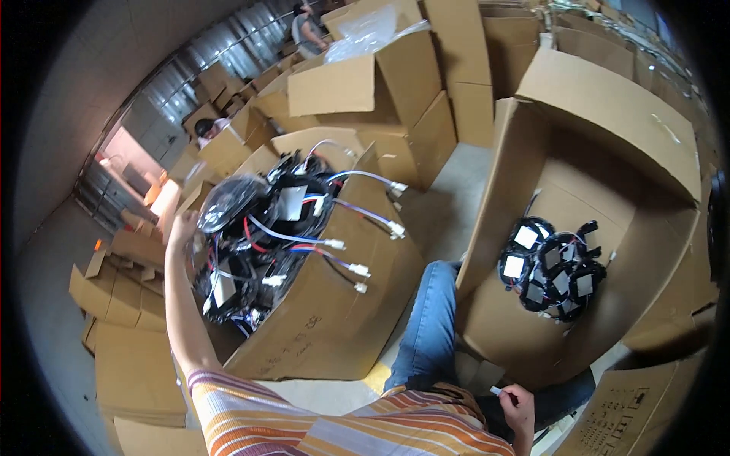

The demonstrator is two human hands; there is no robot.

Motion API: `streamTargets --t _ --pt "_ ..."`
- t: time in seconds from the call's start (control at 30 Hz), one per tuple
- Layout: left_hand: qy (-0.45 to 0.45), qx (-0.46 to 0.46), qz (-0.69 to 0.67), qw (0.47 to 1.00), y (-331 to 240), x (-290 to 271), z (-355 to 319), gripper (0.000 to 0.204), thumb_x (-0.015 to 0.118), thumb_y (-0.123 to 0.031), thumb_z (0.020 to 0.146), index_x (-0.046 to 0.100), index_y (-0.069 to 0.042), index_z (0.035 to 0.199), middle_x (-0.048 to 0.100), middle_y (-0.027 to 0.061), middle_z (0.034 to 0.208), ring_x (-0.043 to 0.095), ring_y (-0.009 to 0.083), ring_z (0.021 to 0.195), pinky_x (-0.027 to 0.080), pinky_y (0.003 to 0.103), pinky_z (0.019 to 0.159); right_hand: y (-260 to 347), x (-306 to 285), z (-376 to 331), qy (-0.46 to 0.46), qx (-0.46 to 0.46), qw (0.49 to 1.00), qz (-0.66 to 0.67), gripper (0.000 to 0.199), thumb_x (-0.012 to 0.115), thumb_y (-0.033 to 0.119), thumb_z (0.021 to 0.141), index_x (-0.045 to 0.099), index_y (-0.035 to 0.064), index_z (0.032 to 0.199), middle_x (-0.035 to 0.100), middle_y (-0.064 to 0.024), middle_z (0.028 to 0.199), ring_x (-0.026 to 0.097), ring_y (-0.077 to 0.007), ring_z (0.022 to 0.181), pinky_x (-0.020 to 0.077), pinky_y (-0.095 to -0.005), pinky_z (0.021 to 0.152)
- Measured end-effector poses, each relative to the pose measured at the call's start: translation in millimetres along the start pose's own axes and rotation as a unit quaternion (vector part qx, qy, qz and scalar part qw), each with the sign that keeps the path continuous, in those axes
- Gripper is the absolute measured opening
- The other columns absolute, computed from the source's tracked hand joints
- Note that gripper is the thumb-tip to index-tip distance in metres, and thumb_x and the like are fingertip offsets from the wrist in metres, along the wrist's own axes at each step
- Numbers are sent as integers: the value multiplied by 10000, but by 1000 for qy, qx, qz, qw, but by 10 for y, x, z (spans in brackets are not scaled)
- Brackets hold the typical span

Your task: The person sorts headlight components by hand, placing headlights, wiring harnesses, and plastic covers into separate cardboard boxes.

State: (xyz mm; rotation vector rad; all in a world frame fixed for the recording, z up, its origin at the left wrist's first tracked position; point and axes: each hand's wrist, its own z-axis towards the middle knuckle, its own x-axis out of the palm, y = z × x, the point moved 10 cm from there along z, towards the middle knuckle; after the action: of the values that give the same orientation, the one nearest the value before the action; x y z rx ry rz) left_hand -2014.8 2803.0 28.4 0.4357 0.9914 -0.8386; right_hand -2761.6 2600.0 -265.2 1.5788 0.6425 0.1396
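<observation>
My left hand (182,226) is raised at the far left rim of an open cardboard box (342,311). The hand touches a round black coil of cable (228,201) wrapped in clear plastic at the top of a heap of black wire bundles (258,258) with white connectors. My right hand (517,406) rests low beside my blue-jeaned knee (430,319), fingers closed on a small white object with a dark end (498,391). To the right, a large tilted cardboard box (601,190) holds several coiled black cables with white tags (551,277).
Stacked and open cardboard boxes (380,91) fill the back. Flattened cardboard (129,357) lies at the left. One person (306,30) stands at the far back, another (207,129) is partly hidden behind boxes. A printed box (631,410) sits at the lower right.
</observation>
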Motion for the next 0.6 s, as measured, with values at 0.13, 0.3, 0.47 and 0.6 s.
streamTargets --t 0.13,0.3,0.47,0.6 --pt "-116 68 -78 988 -2755 -1110 -381 178 440 -29 755 521 -24 913 545 127 883 536 281 786 416 349 672 -63 9 14 6 -24 1000 -15 83 532 74 685 541 -8 674 508 -71 559 447 -108 499 362 -227 479" --pt "-106 638 -11 762 -5972 -1598 -1808 298 563 -72 572 533 -64 868 546 67 865 527 171 723 419 260 579 -167 -110 -8 -3 1 1000 10 98 546 93 682 544 -3 701 514 -94 580 485 -147 502 378 -247 486" --pt "-136 844 -252 454 -6666 -1959 -2861 142 565 -183 726 563 -59 795 554 33 711 501 96 561 417 226 554 -71 -283 -180 -33 24 999 34 83 550 80 681 546 3 711 524 -97 608 501 -162 519 387 -252 493" --pt "-178 685 -503 495 -6777 -2034 -2641 108 552 -99 697 556 4 730 542 75 740 500 136 584 427 240 551 -546 -301 -376 -81 38 996 30 84 553 78 679 552 7 725 543 -106 637 530 -191 558 407 -262 518"
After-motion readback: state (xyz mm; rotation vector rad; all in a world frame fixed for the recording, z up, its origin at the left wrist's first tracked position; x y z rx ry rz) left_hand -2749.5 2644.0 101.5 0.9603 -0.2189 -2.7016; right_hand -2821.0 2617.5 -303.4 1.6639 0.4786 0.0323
